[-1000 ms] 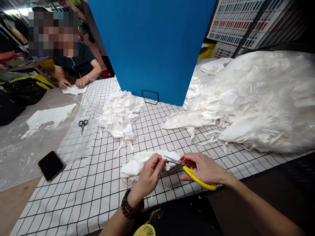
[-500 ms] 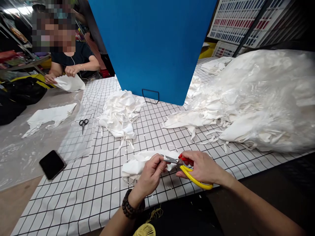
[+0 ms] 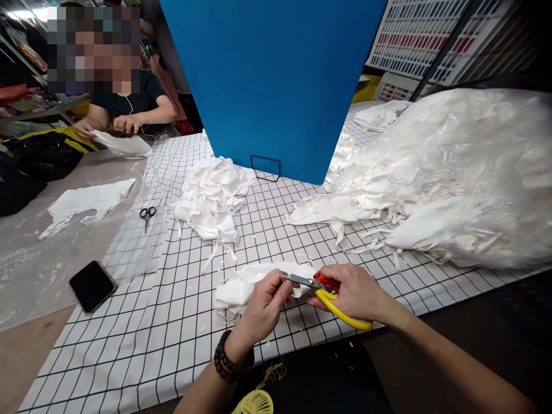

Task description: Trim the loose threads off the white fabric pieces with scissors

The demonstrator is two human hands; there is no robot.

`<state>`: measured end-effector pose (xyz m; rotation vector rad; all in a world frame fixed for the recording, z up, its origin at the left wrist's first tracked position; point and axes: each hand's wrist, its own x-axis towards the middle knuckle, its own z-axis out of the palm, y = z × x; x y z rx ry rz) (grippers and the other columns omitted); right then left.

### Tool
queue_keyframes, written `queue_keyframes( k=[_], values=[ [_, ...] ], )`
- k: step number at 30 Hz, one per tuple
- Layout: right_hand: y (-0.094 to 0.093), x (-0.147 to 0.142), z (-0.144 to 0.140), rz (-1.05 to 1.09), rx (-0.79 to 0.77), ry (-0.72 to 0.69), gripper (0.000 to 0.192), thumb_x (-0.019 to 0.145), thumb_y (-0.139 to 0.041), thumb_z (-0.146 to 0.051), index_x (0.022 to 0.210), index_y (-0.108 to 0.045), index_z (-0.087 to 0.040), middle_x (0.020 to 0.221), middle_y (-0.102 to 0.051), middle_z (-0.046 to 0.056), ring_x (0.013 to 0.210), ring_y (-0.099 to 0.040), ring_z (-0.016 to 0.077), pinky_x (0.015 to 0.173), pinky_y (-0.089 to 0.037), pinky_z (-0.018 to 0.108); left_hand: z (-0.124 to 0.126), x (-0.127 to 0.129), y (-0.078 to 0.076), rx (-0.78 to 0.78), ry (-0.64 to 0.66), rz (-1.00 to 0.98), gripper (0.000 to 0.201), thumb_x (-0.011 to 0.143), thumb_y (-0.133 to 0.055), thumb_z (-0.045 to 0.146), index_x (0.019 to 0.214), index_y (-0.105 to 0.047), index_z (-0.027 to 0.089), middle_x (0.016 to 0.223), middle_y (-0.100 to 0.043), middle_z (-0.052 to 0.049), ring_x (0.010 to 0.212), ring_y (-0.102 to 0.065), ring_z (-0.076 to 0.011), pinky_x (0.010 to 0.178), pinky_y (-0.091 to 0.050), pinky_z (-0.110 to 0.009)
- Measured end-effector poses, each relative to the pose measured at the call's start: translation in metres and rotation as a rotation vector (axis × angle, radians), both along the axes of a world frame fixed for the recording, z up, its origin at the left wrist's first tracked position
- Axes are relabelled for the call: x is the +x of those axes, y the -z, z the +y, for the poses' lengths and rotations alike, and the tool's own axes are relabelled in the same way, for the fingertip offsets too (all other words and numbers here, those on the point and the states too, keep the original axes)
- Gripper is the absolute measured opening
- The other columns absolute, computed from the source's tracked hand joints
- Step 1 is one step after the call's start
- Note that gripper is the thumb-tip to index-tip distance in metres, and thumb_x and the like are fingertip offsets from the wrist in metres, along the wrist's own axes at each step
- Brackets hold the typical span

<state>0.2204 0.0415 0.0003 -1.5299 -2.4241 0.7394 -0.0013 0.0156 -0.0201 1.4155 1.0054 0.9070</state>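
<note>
The big clear bag [image 3: 470, 167] on the right lies on its side, stuffed with white cloth pieces that spill out of its mouth toward the middle of the surface [image 3: 142, 345], a grid-patterned cloth of black lines on white. No other container is in view; a smaller heap [image 3: 211, 198] of white cloth sits loose in front of the blue board [image 3: 271, 80]. The left hand [image 3: 265, 305] pinches the near edge of a folded white cloth [image 3: 241, 284] between thumb and fingers, lifting that edge slightly while the rest of the piece lies on the surface just beyond the hand. The right hand [image 3: 351, 290] is closed around the handles of the shears [image 3: 328, 296], one red and one yellow, the yellow loop curving out below the palm. The shears lie nearly level, their long axis running left to right; the metal blades point left, toward the left hand, and their tips meet the cloth right at the pinching fingers. Whether the blades are parted or closed cannot be told. Far left, a black phone [image 3: 92, 284] lies face down near the surface's edge, and small black scissors [image 3: 147, 214] lie beyond it, well apart from both hands. At the far corner another person's hands [image 3: 125, 122] hold a white piece [image 3: 123, 144].
</note>
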Motion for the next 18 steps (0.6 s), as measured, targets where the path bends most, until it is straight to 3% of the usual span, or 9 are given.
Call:
queue_keyframes(
  k=[9,12,15,18],
  values=[
    [0.007,-0.002,0.002,0.069,-0.039,0.01,0.038,0.071,-0.069,-0.055,0.063,-0.058,-0.019,0.055,-0.052,-0.002,0.051,-0.042,0.0112,0.049,-0.025,0.024,-0.001,-0.001,0.003,-0.037,-0.028,-0.012,0.026,0.096,-0.046,0.035,0.092,-0.064,0.016,0.082,-0.056,-0.003,0.072,-0.055,-0.0135,0.069,-0.046,-0.026],
    [0.012,-0.001,0.003,0.208,-0.189,0.058,0.041,0.068,-0.072,-0.054,0.06,-0.054,-0.018,0.054,-0.046,-0.004,0.051,-0.038,0.0105,0.048,-0.025,0.024,-0.001,-0.001,0.001,-0.044,-0.036,-0.021,0.026,0.096,-0.047,0.035,0.091,-0.063,0.016,0.081,-0.056,-0.003,0.071,-0.055,-0.0135,0.068,-0.046,-0.026],
    [0.015,0.004,0.004,0.501,-0.415,0.133,0.041,0.071,-0.071,-0.052,0.064,-0.048,-0.019,0.06,-0.041,-0.006,0.054,-0.035,0.0095,0.049,-0.028,0.023,0.001,-0.001,0.0,-0.015,-0.04,0.029,0.027,0.097,-0.044,0.035,0.09,-0.062,0.017,0.081,-0.056,-0.004,0.072,-0.056,-0.0148,0.069,-0.046,-0.027],
    [0.018,0.014,0.005,0.708,-0.589,0.158,0.035,0.076,-0.068,-0.049,0.074,-0.048,-0.02,0.068,-0.044,-0.005,0.06,-0.04,0.0102,0.054,-0.035,0.023,0.005,-0.004,0.009,0.129,-0.107,0.274,0.021,0.095,-0.046,0.033,0.094,-0.062,0.019,0.104,-0.059,-0.01,0.096,-0.056,-0.0222,0.085,-0.046,-0.037]
  ],
)
